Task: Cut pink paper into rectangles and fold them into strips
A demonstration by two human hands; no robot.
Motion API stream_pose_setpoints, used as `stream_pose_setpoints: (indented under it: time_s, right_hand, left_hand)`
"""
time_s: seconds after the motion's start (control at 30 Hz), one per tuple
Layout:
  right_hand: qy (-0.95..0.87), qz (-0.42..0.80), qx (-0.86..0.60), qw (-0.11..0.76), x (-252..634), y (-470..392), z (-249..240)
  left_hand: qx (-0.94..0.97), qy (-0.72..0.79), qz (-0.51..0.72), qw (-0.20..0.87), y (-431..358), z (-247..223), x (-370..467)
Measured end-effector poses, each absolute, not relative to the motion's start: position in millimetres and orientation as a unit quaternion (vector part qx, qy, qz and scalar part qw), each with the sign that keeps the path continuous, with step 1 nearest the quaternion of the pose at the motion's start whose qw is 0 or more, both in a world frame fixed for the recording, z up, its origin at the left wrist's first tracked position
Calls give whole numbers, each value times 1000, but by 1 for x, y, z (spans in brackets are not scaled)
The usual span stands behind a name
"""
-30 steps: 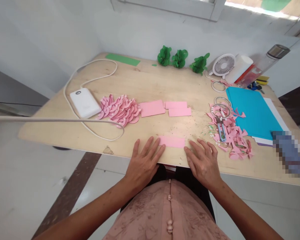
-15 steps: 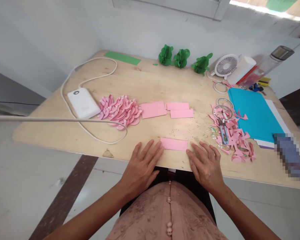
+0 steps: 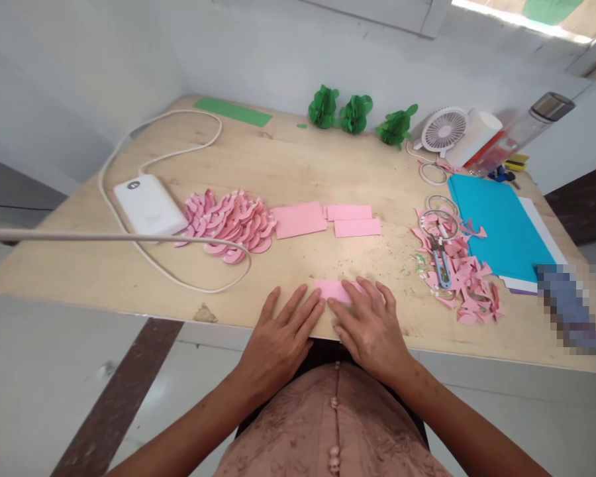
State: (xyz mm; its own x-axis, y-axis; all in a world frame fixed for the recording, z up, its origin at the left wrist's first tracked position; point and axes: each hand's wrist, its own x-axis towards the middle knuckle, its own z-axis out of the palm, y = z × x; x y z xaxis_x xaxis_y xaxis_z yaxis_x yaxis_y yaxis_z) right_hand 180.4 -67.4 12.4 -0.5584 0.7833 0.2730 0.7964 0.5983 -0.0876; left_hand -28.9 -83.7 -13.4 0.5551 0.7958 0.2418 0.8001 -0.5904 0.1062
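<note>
A strip of pink paper (image 3: 332, 290) lies flat close to the table's front edge, partly covered by my fingers. My left hand (image 3: 284, 331) is open, with its fingertips resting at the strip's left end. Over the strip's right part lies my right hand (image 3: 372, 328), open, its fingers stretched out across the paper. Beyond them sit a larger pink rectangle (image 3: 300, 220) and two narrower pink strips (image 3: 356, 228), one overlapping the other's lower edge. A heap of scalloped pink paper pieces (image 3: 238, 225) is to the left of these.
A white power bank (image 3: 149, 205) with a looping cable is at left. Pink scraps (image 3: 469, 285) with scissors (image 3: 442, 262) lie right, beside blue sheets (image 3: 501, 228) and a blurred-out object (image 3: 569, 308). Green paper shapes (image 3: 355, 114), a fan (image 3: 446, 130) and a bottle (image 3: 531, 126) stand at the back.
My right hand has moved left, from the strip's right end onto the paper. My left hand stays at the left end. The view has shifted slightly.
</note>
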Motion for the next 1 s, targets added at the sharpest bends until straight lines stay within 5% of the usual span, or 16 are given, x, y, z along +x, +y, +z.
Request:
stream_pose_setpoints:
  time_s: [0.7, 1.0]
  right_hand:
    - [-862, -38, -461, 207, 207, -62, 15]
    - [-873, -57, -436, 211, 196, -46, 11]
  left_hand:
    - [-872, -437, -215, -47, -77, -2, -30]
    - [-880, -403, -251, 32, -46, -3, -22]
